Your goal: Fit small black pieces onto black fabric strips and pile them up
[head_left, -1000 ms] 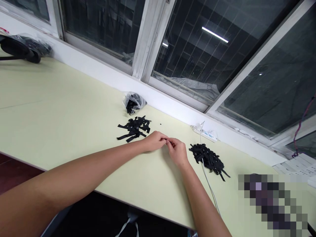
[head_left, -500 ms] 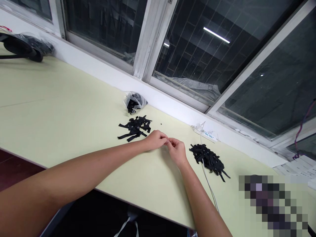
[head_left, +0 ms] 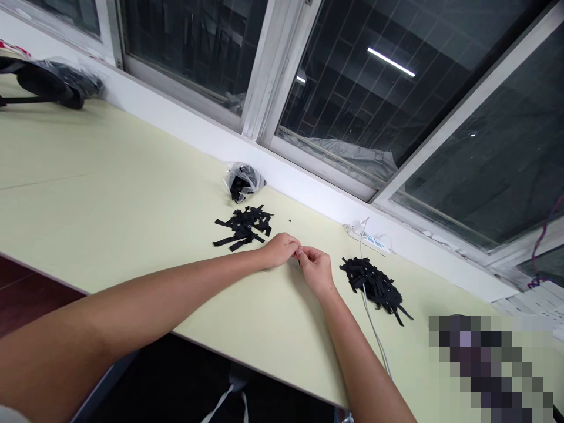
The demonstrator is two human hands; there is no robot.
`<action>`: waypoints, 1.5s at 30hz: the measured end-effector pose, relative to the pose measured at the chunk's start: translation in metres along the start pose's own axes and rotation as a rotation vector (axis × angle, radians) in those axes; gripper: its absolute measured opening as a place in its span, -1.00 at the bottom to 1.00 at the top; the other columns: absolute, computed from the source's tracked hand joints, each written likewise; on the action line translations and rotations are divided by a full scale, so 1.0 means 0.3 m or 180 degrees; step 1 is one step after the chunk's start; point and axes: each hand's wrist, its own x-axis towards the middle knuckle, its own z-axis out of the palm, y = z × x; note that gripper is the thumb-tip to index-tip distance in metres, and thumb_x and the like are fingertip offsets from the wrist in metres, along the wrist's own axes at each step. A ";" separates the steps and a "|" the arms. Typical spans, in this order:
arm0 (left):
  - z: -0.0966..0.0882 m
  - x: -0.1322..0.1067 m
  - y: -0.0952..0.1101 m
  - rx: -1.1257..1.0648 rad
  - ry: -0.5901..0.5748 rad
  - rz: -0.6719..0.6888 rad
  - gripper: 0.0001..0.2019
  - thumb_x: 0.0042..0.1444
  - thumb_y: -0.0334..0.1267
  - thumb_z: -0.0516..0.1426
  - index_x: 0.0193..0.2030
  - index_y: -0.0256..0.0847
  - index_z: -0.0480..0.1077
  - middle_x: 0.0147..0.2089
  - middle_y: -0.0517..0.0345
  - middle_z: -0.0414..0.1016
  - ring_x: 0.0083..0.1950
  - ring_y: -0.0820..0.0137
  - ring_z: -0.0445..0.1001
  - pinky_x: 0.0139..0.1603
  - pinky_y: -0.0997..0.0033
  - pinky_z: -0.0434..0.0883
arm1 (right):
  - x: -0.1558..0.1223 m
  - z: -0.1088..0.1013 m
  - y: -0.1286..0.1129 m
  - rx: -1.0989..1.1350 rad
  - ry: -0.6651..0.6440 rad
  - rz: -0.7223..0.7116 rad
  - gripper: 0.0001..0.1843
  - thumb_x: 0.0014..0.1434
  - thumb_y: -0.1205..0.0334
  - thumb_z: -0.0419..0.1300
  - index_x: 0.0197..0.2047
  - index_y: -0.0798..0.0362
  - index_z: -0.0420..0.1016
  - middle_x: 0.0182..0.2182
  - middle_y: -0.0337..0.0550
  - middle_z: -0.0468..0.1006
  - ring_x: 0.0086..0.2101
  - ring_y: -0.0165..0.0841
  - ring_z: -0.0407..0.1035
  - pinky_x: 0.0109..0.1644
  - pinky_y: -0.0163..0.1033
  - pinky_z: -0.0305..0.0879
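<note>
My left hand (head_left: pixel 279 249) and my right hand (head_left: pixel 315 269) meet fingertip to fingertip over the pale green table (head_left: pixel 110 194). Both are pinched closed on a tiny dark piece between them, too small to name. A loose heap of black strips (head_left: pixel 245 226) lies just beyond my left hand. A denser pile of black strips (head_left: pixel 374 284) lies to the right of my right hand.
A clear plastic bag with black pieces (head_left: pixel 244 181) sits by the white window sill. A white power strip (head_left: pixel 370 239) lies at the sill, its cable (head_left: pixel 374 335) running toward me. A black object in plastic (head_left: pixel 53 87) is far left. The table's front edge is close below my arms.
The view has shifted slightly; my hands stay pinched together at the same spot between the two piles.
</note>
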 end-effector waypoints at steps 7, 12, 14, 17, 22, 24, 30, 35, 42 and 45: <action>-0.001 0.004 -0.004 -0.0007 -0.0048 0.0064 -0.76 -0.02 -0.33 -0.04 -0.52 -0.28 0.43 -0.49 0.16 0.42 -0.38 0.38 0.36 -0.33 0.40 0.28 | 0.005 0.003 0.009 0.0123 0.0045 0.0063 -0.66 0.02 -0.03 0.24 -0.40 0.11 0.59 -0.42 -0.08 0.61 -0.43 -0.33 0.40 -0.38 -0.26 0.29; -0.007 0.004 0.005 0.0187 0.0001 0.0157 -0.75 0.01 -0.37 -0.04 -0.50 -0.28 0.45 -0.47 0.15 0.46 -0.36 0.39 0.39 -0.29 0.41 0.28 | 0.014 0.001 0.029 0.0129 0.0108 0.0082 -0.61 0.02 -0.08 0.25 -0.35 0.12 0.60 -0.41 -0.06 0.61 -0.44 -0.34 0.38 -0.36 -0.27 0.30; -0.008 -0.001 0.011 0.0305 -0.0020 0.0169 -0.74 0.04 -0.38 -0.04 -0.44 -0.28 0.48 -0.41 0.13 0.51 -0.32 0.38 0.42 -0.26 0.41 0.29 | 0.018 -0.004 0.037 0.0096 0.0125 0.0088 -0.60 0.03 -0.07 0.24 -0.31 0.14 0.61 -0.40 -0.06 0.60 -0.44 -0.34 0.38 -0.37 -0.27 0.29; -0.011 -0.009 0.016 0.0650 -0.0072 0.0252 -0.73 0.11 -0.37 -0.02 -0.31 -0.27 0.53 -0.29 0.10 0.56 -0.25 0.35 0.46 -0.22 0.40 0.31 | 0.024 -0.015 0.045 0.0004 0.0144 0.0138 -0.60 0.03 -0.05 0.23 -0.28 0.14 0.60 -0.43 -0.09 0.58 -0.48 -0.36 0.33 -0.39 -0.27 0.27; -0.024 -0.011 0.017 0.1337 -0.0177 0.0580 -0.76 0.14 -0.34 0.03 -0.28 -0.25 0.55 -0.25 0.04 0.57 -0.21 0.30 0.46 -0.17 0.37 0.32 | 0.032 -0.031 0.063 -0.0144 0.0076 0.0211 -0.63 0.04 -0.02 0.21 -0.26 0.12 0.58 -0.45 -0.13 0.56 -0.50 -0.38 0.29 -0.42 -0.28 0.22; -0.031 -0.008 0.015 0.1489 -0.0221 0.0621 -0.77 0.13 -0.35 0.04 -0.31 -0.24 0.55 -0.29 0.04 0.55 -0.25 0.30 0.45 -0.19 0.37 0.32 | 0.035 -0.036 0.073 -0.0178 0.0028 0.0255 -0.64 0.03 -0.02 0.20 -0.27 0.11 0.56 -0.46 -0.13 0.55 -0.51 -0.38 0.29 -0.43 -0.27 0.22; -0.045 -0.001 0.010 0.1746 -0.0259 0.0766 -0.81 0.08 -0.35 0.08 -0.37 -0.24 0.54 -0.35 0.07 0.51 -0.30 0.34 0.41 -0.26 0.41 0.28 | 0.039 -0.049 0.084 -0.0457 -0.0095 0.0265 -0.67 0.05 0.00 0.16 -0.28 0.09 0.52 -0.47 -0.17 0.53 -0.47 -0.36 0.32 -0.38 -0.28 0.22; -0.048 0.000 0.004 0.1744 -0.0163 0.0676 -0.88 0.01 -0.36 0.12 -0.42 -0.25 0.51 -0.43 0.15 0.45 -0.39 0.41 0.34 -0.37 0.44 0.21 | 0.026 -0.056 0.061 -0.0967 -0.0186 0.0117 -0.72 0.09 0.05 0.12 -0.29 0.05 0.53 -0.48 -0.21 0.53 -0.46 -0.36 0.31 -0.37 -0.28 0.19; -0.068 -0.003 0.001 0.1681 -0.0309 0.0234 -0.82 0.04 -0.23 0.13 -0.35 -0.24 0.55 -0.41 0.15 0.49 -0.41 0.40 0.38 -0.38 0.43 0.23 | 0.023 -0.089 0.058 -0.1351 -0.0345 -0.0074 -0.76 0.11 0.09 0.09 -0.33 0.02 0.51 -0.50 -0.23 0.49 -0.47 -0.36 0.26 -0.36 -0.26 0.15; -0.082 0.004 0.003 0.1613 -0.0273 0.0155 -0.75 0.09 -0.26 0.08 -0.20 -0.25 0.57 -0.28 0.09 0.57 -0.26 0.34 0.48 -0.24 0.43 0.33 | 0.028 -0.102 0.068 -0.1091 -0.0389 0.0006 -0.76 0.12 0.06 0.09 -0.33 0.03 0.47 -0.51 -0.26 0.43 -0.47 -0.37 0.23 -0.38 -0.28 0.12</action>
